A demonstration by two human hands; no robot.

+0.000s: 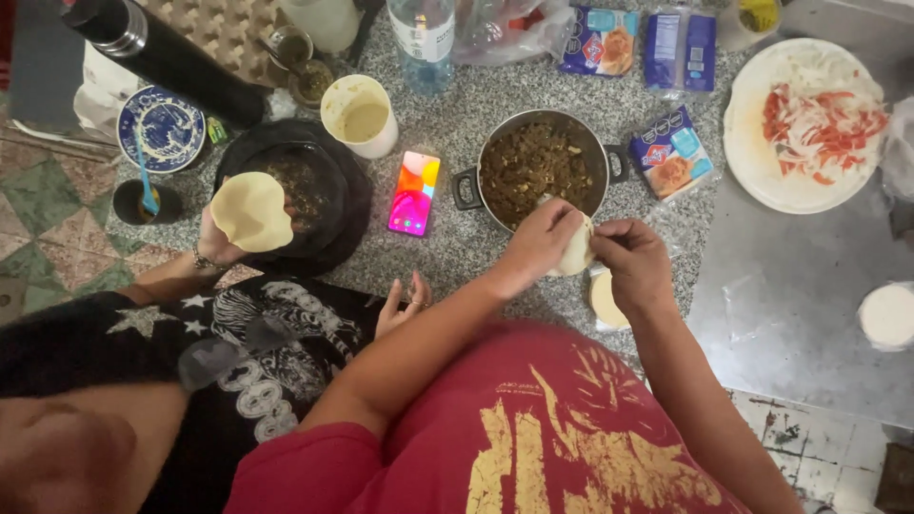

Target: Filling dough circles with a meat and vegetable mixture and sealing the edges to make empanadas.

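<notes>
- Pale dough disc (575, 249) sits at the frame's centre, pinched between both hands just below the pot (535, 168) of dark filling.
- Left hand (541, 243) is curled under the disc, cupping it; right hand (630, 259) grips its right edge with narrowed fingers.
- Step in hand, as I judge it: folding or sealing the disc around filling. Whether filling already lies inside is hidden.
- Pressing the edge shut would call for even pinching along the rim, keeping the disc level.
- 1 more disc (606, 299) lies on the counter (447, 257) just below the right hand.
- Left of centre, another person's hand (217, 238) holds up a round disc (251, 210) over a black bowl (295, 190); a phone (414, 193) lies between bowl and pot.
</notes>
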